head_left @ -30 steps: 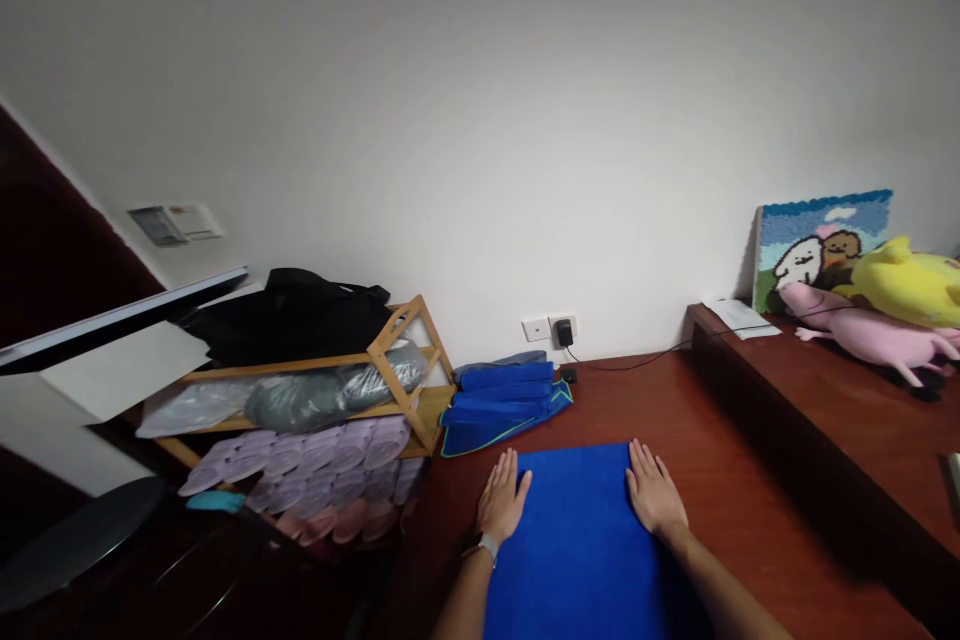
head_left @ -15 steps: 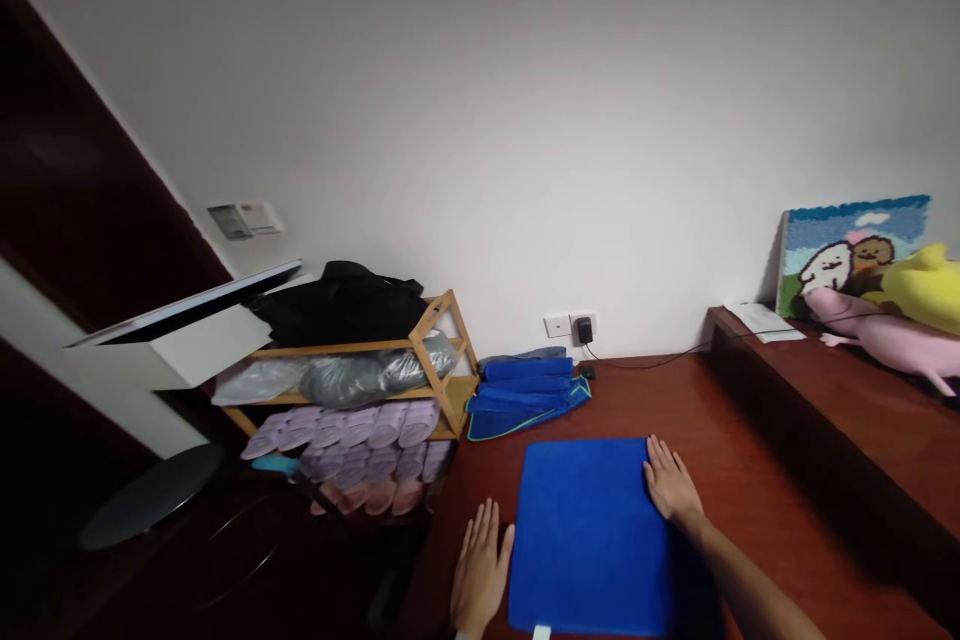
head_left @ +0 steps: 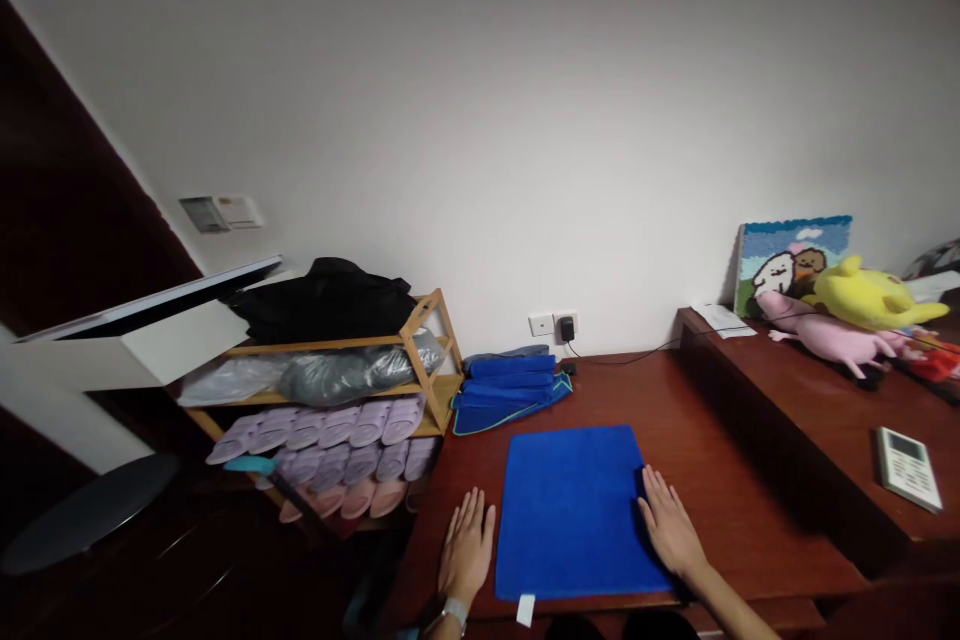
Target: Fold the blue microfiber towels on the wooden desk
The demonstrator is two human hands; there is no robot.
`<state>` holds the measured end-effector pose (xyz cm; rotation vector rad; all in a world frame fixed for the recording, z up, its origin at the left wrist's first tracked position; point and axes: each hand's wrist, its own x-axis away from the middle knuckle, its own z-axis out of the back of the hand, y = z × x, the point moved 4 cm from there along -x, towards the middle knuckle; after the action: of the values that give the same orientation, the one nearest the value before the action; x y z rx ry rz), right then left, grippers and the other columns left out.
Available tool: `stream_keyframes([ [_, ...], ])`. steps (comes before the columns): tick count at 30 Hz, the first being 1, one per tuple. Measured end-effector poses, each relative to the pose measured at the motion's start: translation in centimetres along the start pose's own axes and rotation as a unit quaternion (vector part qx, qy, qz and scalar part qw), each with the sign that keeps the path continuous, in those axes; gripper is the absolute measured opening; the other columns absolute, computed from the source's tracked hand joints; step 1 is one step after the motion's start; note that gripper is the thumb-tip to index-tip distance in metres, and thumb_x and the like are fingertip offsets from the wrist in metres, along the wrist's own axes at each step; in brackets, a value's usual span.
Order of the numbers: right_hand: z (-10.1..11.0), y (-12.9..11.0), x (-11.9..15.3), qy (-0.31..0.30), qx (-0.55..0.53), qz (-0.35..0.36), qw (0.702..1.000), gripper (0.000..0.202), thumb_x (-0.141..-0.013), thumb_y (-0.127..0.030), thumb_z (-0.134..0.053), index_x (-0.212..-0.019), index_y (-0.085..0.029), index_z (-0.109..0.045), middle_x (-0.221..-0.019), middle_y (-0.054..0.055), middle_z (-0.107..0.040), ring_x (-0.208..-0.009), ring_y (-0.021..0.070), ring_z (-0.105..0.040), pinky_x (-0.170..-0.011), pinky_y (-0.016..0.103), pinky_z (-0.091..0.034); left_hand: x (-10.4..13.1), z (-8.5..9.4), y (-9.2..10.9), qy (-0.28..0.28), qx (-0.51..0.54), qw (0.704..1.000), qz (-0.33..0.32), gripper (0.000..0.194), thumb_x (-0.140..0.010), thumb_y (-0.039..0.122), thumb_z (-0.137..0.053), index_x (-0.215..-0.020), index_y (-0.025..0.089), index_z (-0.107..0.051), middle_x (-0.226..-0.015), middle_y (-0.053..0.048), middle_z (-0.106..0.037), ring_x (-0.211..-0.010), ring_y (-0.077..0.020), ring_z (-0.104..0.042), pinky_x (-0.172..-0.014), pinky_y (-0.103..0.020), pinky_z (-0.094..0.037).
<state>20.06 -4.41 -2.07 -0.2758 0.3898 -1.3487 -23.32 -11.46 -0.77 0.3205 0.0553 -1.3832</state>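
Note:
A blue cloth [head_left: 574, 515] lies spread flat on the reddish-brown wooden table [head_left: 742, 530], a white tag [head_left: 526, 610] sticking out at its near edge. Just left of the cloth, my left hand [head_left: 466, 545] rests palm down on the tabletop with fingers stretched out; it holds nothing. My right hand [head_left: 670, 525] lies flat along the cloth's right edge, fingers extended, its fingertips at or over that edge. Beyond the cloth, near the wall, sits a pile of folded blue cloths [head_left: 514, 390], one with a yellow-green border.
Left of the table stands a wooden rack [head_left: 431, 360] with a black bag [head_left: 326, 300] on top and rows of slippers [head_left: 367, 425] below. A raised ledge at right bears plush toys [head_left: 862, 295] and a white remote-like device [head_left: 907, 468]. A black adapter [head_left: 567, 328] is plugged into the wall.
The view has shifted right, bringing the white device into sight. My right hand has slid nearer along the cloth's right edge. My left hand stays flat beside the cloth.

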Motion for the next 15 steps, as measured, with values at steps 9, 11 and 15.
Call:
stream_keyframes([
  [9,1.1,-1.6,2.0,-0.025,0.014,0.001,1.000,0.069,-0.105,-0.048,-0.022,-0.163,-0.012,-0.030,-0.169,0.008,-0.028,-0.159,0.0255,-0.022,-0.131,0.049,-0.018,-0.9,2.2,1.5,0.030,-0.006,0.999,0.021,0.065,-0.104,0.041,-0.024,-0.150,0.005,-0.053,-0.158,-0.016,-0.052,-0.150,-0.0277,-0.045,-0.125,-0.049,-0.037],
  [11,1.4,-1.8,1.9,-0.031,0.015,-0.001,0.999,0.070,-0.105,-0.048,-0.021,-0.163,-0.011,-0.029,-0.169,0.007,-0.027,-0.159,0.0250,-0.022,-0.131,0.049,-0.018,-1.0,3.0,5.3,0.063,-0.010,0.998,0.003,0.066,-0.105,0.041,-0.022,-0.149,0.003,-0.054,-0.157,-0.018,-0.052,-0.150,-0.0295,-0.044,-0.126,-0.050,-0.036],
  [15,1.6,-1.9,2.0,-0.041,0.027,-0.002,0.999,0.070,-0.105,-0.047,-0.020,-0.163,-0.009,-0.028,-0.170,0.008,-0.025,-0.159,0.0255,-0.021,-0.131,0.048,-0.016,0.4,2.4,18.9,0.014,0.050,0.984,-0.168,0.060,-0.108,0.045,-0.025,-0.156,0.016,-0.047,-0.164,-0.008,-0.045,-0.154,-0.0239,-0.039,-0.128,-0.046,-0.034],
])
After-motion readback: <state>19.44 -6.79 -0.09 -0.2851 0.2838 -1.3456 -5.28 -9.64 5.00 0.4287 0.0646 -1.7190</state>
